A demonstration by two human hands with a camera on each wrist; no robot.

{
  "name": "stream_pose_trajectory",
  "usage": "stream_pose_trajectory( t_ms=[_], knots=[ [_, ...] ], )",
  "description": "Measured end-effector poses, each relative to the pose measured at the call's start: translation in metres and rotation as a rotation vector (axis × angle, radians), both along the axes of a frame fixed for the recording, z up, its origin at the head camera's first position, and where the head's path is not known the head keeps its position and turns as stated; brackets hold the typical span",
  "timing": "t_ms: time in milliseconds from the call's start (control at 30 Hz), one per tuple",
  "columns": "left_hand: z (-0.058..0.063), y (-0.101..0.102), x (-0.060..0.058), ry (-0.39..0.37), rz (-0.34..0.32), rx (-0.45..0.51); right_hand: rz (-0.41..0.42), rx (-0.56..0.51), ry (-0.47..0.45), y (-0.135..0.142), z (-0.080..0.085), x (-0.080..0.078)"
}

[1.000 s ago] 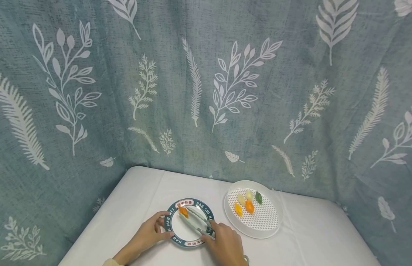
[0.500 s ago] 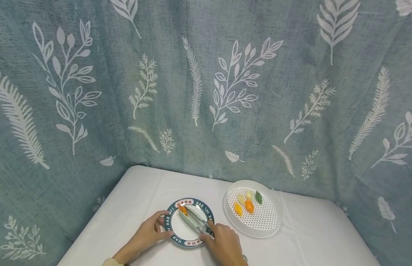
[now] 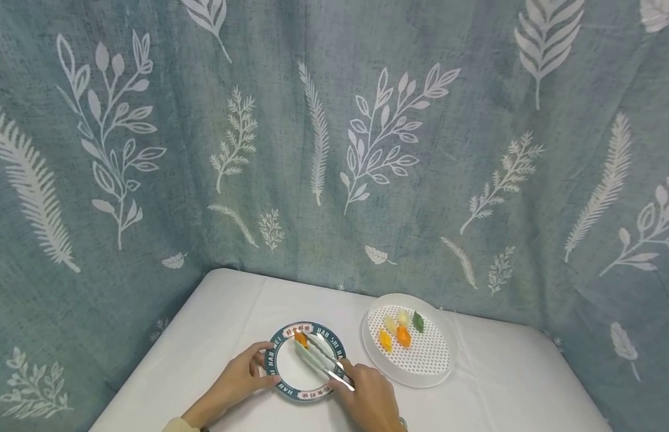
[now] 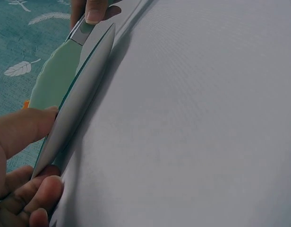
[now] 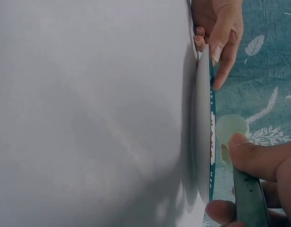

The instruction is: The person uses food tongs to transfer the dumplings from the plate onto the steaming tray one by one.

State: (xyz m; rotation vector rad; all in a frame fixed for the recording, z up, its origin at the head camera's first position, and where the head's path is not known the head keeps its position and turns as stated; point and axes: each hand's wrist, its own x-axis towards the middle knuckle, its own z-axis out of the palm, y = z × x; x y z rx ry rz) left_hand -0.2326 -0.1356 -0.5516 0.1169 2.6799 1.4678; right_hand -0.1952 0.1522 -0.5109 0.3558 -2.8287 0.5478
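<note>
My left hand [image 3: 239,375] holds the left edge of a round white plate [image 3: 292,373] with a dark teal lettered rim. In the left wrist view its thumb [image 4: 29,127] lies on the rim and its fingers curl underneath. My right hand [image 3: 369,393] grips metal-handled tongs [image 3: 315,357] with pale green heads. These reach over the plate from the right. A small orange piece [image 3: 300,338] is at the tips, near the plate's far left; I cannot tell whether it is squeezed. In the right wrist view, the thumb [image 5: 249,151] presses the tongs' handle [image 5: 249,198].
Right of the plate stands a round white tray [image 3: 426,379] with a perforated base. Several pieces lie in it: orange [image 3: 403,336], yellow [image 3: 385,340], pale ones and a green leafy one [image 3: 418,321]. A leaf-patterned teal curtain [image 3: 334,240] hangs behind the white-covered table [image 3: 507,372].
The tongs have shifted and turned slightly in my right hand, and the orange piece at their tips has moved a little to the right and away. My left hand keeps its hold on the plate.
</note>
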Motion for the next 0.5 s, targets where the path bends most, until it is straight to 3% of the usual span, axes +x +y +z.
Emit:
stream_pose_trajectory(
  t_ms=[267, 500],
  knots=[
    [0.001, 0.000, 0.001, 0.012, 0.009, 0.007, 0.020, -0.038, -0.024, 0.014, 0.007, 0.004],
    [0.000, 0.002, 0.001, 0.008, 0.010, -0.008, -0.012, -0.056, -0.008, 0.028, 0.010, 0.007]
  ],
)
